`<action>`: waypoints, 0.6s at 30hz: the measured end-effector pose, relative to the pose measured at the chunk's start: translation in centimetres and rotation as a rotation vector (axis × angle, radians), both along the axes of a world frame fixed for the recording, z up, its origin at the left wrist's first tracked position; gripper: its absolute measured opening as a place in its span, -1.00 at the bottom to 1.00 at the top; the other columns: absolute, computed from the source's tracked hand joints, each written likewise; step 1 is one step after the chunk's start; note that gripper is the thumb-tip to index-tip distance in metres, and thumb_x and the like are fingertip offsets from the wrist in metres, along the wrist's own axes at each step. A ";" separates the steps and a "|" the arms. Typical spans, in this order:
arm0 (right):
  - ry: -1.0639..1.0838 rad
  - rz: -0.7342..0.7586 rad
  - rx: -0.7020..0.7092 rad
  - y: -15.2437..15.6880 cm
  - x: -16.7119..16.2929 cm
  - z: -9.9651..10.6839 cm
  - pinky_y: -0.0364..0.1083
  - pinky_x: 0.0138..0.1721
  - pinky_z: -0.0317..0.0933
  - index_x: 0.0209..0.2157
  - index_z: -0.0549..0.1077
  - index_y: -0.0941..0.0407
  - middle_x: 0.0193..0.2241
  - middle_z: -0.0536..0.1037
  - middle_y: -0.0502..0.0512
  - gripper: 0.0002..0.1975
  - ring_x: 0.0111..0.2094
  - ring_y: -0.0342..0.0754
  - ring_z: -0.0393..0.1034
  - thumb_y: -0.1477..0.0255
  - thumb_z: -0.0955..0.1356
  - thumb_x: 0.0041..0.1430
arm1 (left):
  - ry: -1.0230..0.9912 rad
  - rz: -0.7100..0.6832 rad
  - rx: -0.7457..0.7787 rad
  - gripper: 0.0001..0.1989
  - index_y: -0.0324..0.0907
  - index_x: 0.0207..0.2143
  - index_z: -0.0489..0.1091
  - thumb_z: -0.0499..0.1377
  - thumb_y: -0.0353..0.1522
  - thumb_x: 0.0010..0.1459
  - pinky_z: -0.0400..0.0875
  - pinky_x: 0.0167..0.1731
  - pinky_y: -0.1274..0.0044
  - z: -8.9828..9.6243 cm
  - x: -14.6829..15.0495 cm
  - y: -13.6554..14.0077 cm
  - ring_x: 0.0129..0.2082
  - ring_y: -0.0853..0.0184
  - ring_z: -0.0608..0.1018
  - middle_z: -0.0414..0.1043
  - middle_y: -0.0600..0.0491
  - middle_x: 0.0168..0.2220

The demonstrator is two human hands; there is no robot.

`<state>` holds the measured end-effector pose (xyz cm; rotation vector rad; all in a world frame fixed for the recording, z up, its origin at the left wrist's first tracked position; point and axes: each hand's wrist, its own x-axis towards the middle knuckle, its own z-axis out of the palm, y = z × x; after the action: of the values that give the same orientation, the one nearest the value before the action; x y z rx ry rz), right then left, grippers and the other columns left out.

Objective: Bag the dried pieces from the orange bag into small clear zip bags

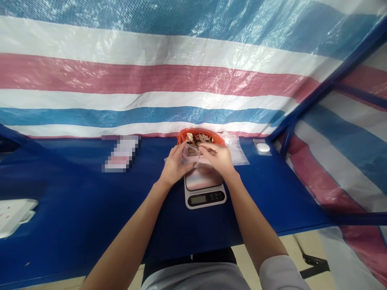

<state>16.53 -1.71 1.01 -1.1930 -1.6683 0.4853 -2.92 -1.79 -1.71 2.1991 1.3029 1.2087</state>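
A small clear plastic bag (191, 153) is held with its mouth spread above the kitchen scale (205, 199). My left hand (175, 163) curls around its left side, thumb and fingers closed on the plastic. At the right rim, the thumb and forefinger of my right hand (219, 159) are pinched together on the plastic; whether a small piece is also between them is hidden. Just behind my hands lies an orange-red bag (217, 139), open, with brown and pale dried slices (201, 139) inside. The scale's display looks blank.
Flat clear plastic bags (238, 153) lie right of the orange-red bag. Farther right is a small packet with a white round item (263, 148). A pixelated item (122, 155) and a white power strip (15, 215) lie left on the blue table (90, 225). Striped sheeting (151, 76) hangs behind.
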 end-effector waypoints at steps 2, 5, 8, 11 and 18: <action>-0.104 0.019 0.061 -0.1 -0.4 0.9 -0.05 -0.19 0.47 -0.19 0.67 -0.02 -0.29 0.70 0.02 -0.80 -0.32 -0.01 0.60 0.29 0.39 0.24 | 0.039 0.010 -0.010 -0.18 -0.10 0.35 0.14 0.33 -0.23 0.07 0.36 0.18 0.26 -0.2 -0.1 0.1 0.17 0.07 0.42 0.38 -0.11 0.19; -0.295 0.113 0.113 -0.1 -1.2 1.8 -0.08 -0.24 0.37 -0.24 0.67 -0.04 -0.35 0.68 0.00 -0.82 -0.34 -0.03 0.55 0.29 0.39 0.25 | 0.065 0.006 -0.006 -0.16 -0.11 0.38 0.09 0.31 -0.24 0.08 0.35 0.19 0.23 -0.4 -0.2 0.2 0.17 0.05 0.42 0.36 -0.12 0.21; -0.487 0.199 0.124 0.3 -1.8 2.3 -0.10 -0.32 0.24 -0.37 0.65 -0.02 -0.47 0.62 -0.01 -0.78 -0.42 -0.07 0.46 0.27 0.37 0.28 | 0.087 -0.011 0.004 -0.14 -0.11 0.39 0.08 0.29 -0.32 0.05 0.36 0.18 0.21 -0.5 -0.2 0.4 0.14 0.05 0.44 0.39 -0.11 0.17; -0.628 0.225 0.141 0.7 -2.0 2.6 -0.10 -0.36 0.16 -0.47 0.62 0.01 -0.56 0.57 -0.01 -0.75 -0.47 -0.08 0.38 0.30 0.37 0.25 | 0.099 -0.017 0.018 -0.13 -0.10 0.38 0.09 0.29 -0.35 0.02 0.36 0.17 0.19 -0.6 -0.3 0.5 0.11 0.04 0.45 0.42 -0.10 0.13; -0.515 0.294 0.018 2.1 -1.7 2.8 -0.08 -0.35 0.18 -0.55 0.61 0.01 -0.58 0.55 -0.06 -0.71 -0.47 -0.10 0.37 0.46 0.35 0.21 | 0.074 -0.006 0.042 -0.18 -0.10 0.36 0.13 0.33 -0.22 0.08 0.36 0.16 0.23 -1.0 -0.3 0.7 0.10 0.06 0.46 0.42 -0.10 0.13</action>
<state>14.83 0.35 3.81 -1.1226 -2.3047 0.3551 -3.25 -1.13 -2.74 2.2966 1.3095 1.1730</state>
